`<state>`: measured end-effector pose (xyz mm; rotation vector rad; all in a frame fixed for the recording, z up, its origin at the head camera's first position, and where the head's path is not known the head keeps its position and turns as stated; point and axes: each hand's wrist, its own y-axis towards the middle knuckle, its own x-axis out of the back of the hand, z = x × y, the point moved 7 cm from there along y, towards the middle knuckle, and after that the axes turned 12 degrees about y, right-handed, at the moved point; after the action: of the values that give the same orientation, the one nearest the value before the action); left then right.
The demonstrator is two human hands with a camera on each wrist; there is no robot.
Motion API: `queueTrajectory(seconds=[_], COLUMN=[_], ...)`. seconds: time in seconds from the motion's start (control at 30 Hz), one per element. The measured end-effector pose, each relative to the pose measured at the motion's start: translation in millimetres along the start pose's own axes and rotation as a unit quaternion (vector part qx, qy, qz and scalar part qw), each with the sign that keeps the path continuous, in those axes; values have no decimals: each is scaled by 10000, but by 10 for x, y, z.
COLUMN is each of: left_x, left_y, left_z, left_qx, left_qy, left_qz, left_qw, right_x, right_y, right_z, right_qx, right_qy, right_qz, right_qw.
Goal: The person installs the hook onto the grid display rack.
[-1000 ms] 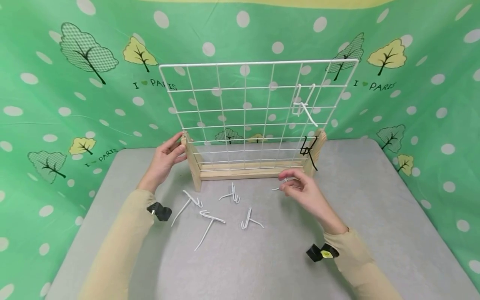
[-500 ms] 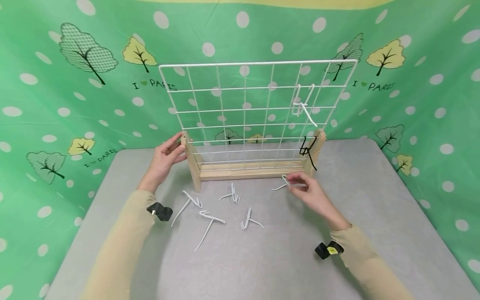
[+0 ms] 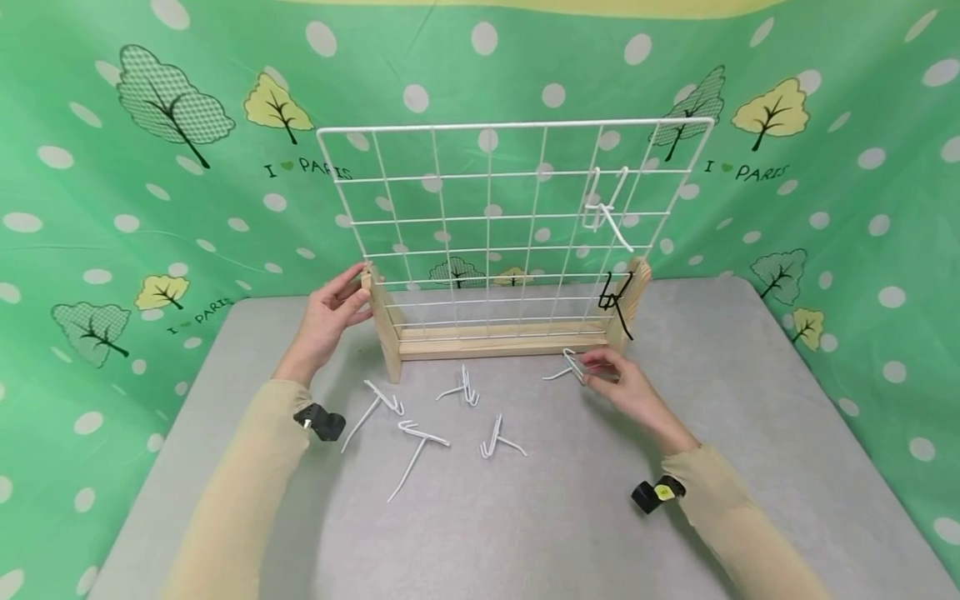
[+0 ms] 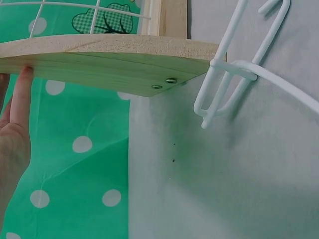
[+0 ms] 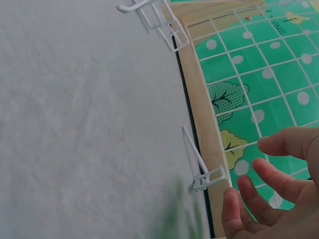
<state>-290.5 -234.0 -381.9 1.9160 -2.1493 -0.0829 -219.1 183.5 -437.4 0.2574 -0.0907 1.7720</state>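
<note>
A wire grid rack (image 3: 517, 125) with wooden side posts stands upright at the back of the table. My left hand (image 3: 326, 321) holds its left post (image 3: 386, 329), thumb against the outer face and fingertips at the upper rear edge. In the left wrist view a straight digit touches that post's outer face (image 4: 109, 72). Beside the rack's base, a white metal display hook (image 3: 558, 374) lies on the table by my right hand (image 3: 630, 392). In the right wrist view, its thumb and fingers are spread apart, fingertips close to the hook (image 5: 207, 180); whether they touch it cannot be told.
A white hook (image 3: 603, 212) hangs high on the grid's right part, with a black hook (image 3: 615, 300) below it. Several loose white hooks, such as one at the left (image 3: 384, 400) and one in the middle (image 3: 495, 437), lie on the grey table (image 3: 525, 533).
My right hand has drawn back a little to the right, and the white hook beside it shows more fully. My left hand keeps its place on the post.
</note>
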Motion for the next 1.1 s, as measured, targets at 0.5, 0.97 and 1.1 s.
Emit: queueTrajectory(seconds=[0.5,0.97,1.1], left_x=[3,-105,-115], left_y=[-64,33,66], left_z=[-40,-108,-81], left_qx=[-180,-345,-305], left_qy=[439,74,-228], left_qz=[118,403,470], left_qw=[9988,9986,9982], right_x=[13,-43,-64], right_y=[-28,9,91], right_z=[-395,-402,-398], right_qx=[-787,-705,-715], right_qy=[816,488,399], right_qz=[-150,-88,-81], right_qw=[9934,9963,9966])
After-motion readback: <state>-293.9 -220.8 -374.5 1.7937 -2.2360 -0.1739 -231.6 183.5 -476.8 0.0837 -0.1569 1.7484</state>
